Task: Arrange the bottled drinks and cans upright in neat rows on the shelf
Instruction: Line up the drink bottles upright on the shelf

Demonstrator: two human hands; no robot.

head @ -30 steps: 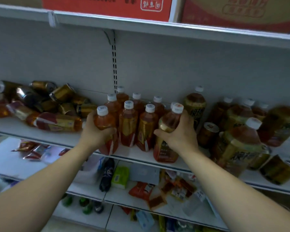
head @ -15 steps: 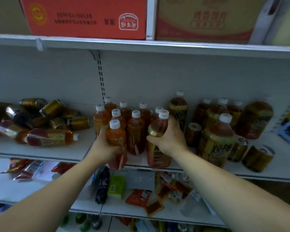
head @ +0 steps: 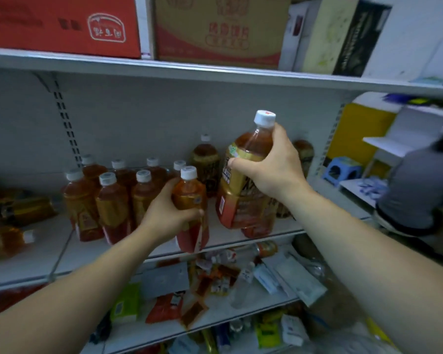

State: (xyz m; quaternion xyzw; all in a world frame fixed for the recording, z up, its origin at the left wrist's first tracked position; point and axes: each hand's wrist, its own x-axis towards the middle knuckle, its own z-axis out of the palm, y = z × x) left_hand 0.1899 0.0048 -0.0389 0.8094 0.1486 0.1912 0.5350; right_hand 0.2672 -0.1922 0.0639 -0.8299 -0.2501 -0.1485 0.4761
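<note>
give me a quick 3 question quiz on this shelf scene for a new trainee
1. What does the right hand grip? A) a can B) a large bottle C) a carton
2. True or false: the small bottle in the left hand lies on its side.
3. Fill in: the bottles at the far left of the shelf are ____, not upright.
Key: 1 B; 2 false, it is held roughly upright; 3 lying down.
</note>
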